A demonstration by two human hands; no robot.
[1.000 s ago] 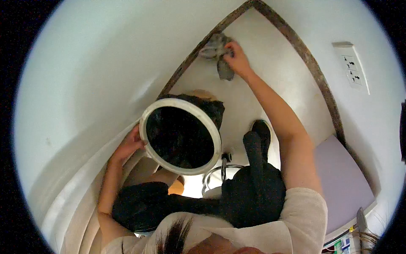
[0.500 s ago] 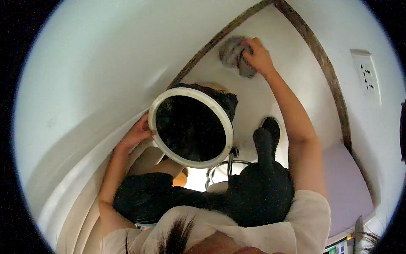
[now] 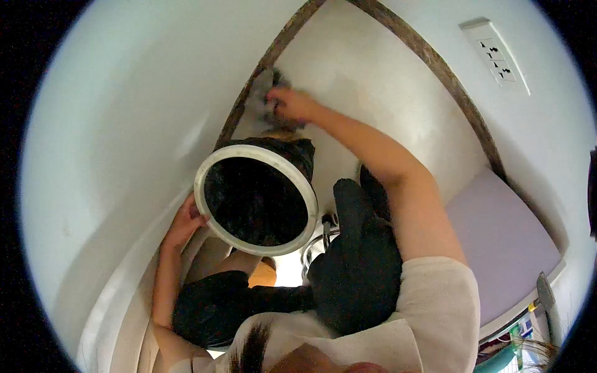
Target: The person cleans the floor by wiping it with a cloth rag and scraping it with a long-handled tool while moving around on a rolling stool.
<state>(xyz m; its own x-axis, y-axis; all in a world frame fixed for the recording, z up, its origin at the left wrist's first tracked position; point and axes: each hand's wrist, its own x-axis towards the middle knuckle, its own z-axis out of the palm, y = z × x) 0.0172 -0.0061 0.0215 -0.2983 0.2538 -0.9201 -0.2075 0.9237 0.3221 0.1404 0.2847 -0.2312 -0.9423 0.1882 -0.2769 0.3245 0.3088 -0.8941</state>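
Note:
My left hand (image 3: pixel 185 222) grips the left side of a white-rimmed bin (image 3: pixel 311 208) with a black liner inside. The bin is tilted so that its mouth faces me. My right hand (image 3: pixel 291 104) is closed on a grey cloth (image 3: pixel 264 93), which is partly blurred. The cloth lies against the floor beside the dark skirting at the wall, just beyond the bin. Part of the liner hangs outside the bin's far side.
Dark skirting (image 3: pixel 435 59) edges the pale floor (image 3: pixel 373 81). A wall socket (image 3: pixel 496 57) is at the upper right. To the right stands a lilac-topped surface (image 3: pixel 504 242), with small items below it. A chrome stool base (image 3: pixel 326 235) shows between my legs.
My right hand has swept the cloth across the floor, first away from the skirting and then back to it, now nearer the bin. My left hand stays on the rim. The view has shifted.

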